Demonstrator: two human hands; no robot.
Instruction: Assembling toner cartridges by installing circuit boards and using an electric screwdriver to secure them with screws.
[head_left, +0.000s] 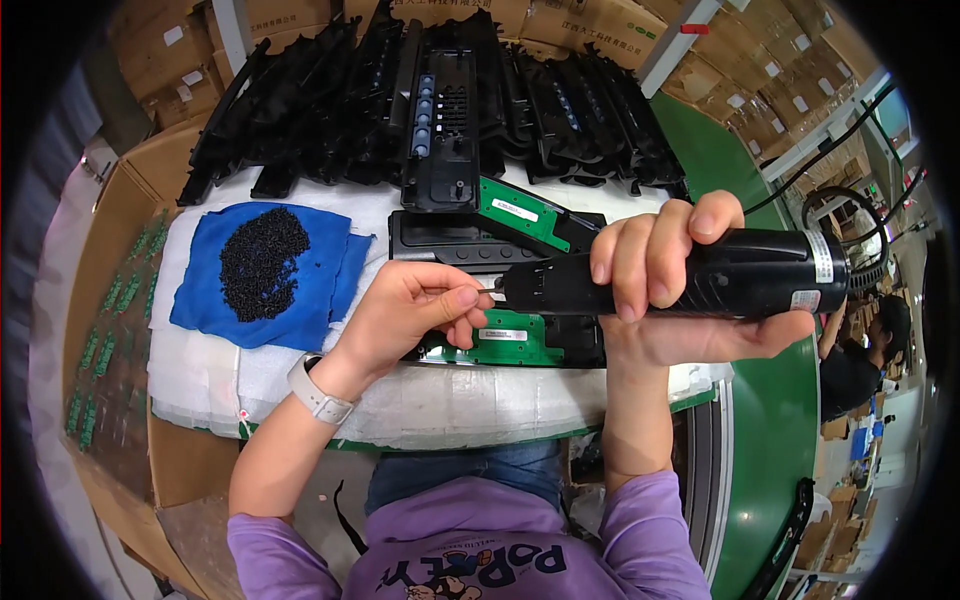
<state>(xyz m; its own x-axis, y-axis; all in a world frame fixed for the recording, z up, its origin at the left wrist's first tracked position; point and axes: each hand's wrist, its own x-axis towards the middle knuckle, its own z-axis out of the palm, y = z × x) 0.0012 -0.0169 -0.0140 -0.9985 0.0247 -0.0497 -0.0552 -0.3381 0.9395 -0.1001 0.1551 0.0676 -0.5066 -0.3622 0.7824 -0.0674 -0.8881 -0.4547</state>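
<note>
In my right hand point(665, 265) is a black electric screwdriver point(740, 285), held level with its nose toward the left. My left hand point(430, 305) is closed in a pinch at the tip of the thin bit point(488, 291); whatever lies between finger and thumb is too small to make out. Below the tool lie black plastic housings with green circuit boards, one board point(515, 340) nearer me and another board point(530, 215) farther back. A long black housing point(440, 130) with a row of blue-grey buttons stands behind them. Small black screws point(262, 265) are heaped on a blue cloth point(200, 300) to the left.
Several black plastic housings point(300, 110) are piled along the far side of the white padded work surface point(480, 405). A cardboard box point(170, 370) with green boards stands at the left. Stacked cartons point(740, 110) and a cable point(850, 130) are beyond. Another person point(865, 350) is at far right.
</note>
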